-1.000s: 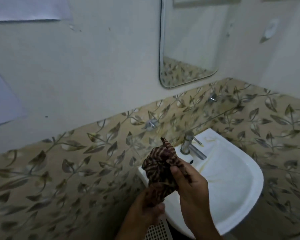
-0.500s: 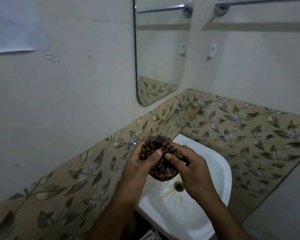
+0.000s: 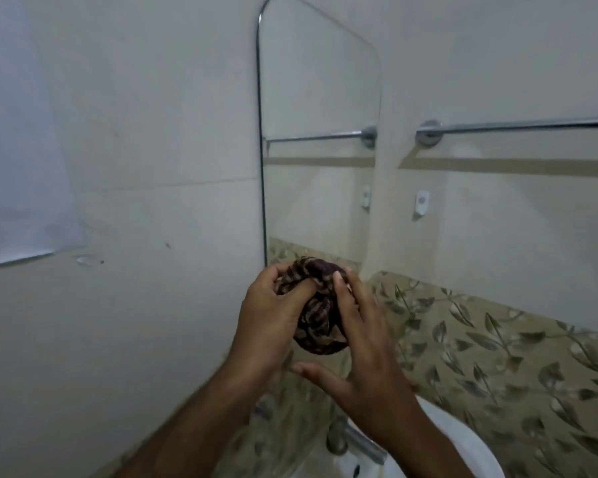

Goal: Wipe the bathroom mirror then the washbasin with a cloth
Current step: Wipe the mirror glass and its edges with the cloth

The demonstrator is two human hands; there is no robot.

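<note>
A dark brown striped cloth [image 3: 320, 307], bunched into a ball, is held between both hands just below the mirror's bottom edge. My left hand [image 3: 271, 313] grips its left side, thumb pressed into the folds. My right hand [image 3: 358, 343] holds its right side with fingers spread over it. The tall rounded mirror [image 3: 320, 98] hangs on the wall straight ahead. Part of the white washbasin [image 3: 460, 446] shows at the bottom, below my right wrist, with its metal tap [image 3: 351, 439] partly hidden by my arm.
A chrome towel rail [image 3: 518, 126] runs along the right wall, with a small white wall hook [image 3: 422, 202] beneath it. A band of leaf-patterned tiles [image 3: 497, 346] runs along the lower wall. A pale sheet [image 3: 21, 167] is on the left wall.
My view has tilted up, so the mirror fills more of the frame and the basin has dropped to the bottom. Both hands have lifted the bunched cloth up to the mirror's lower edge.
</note>
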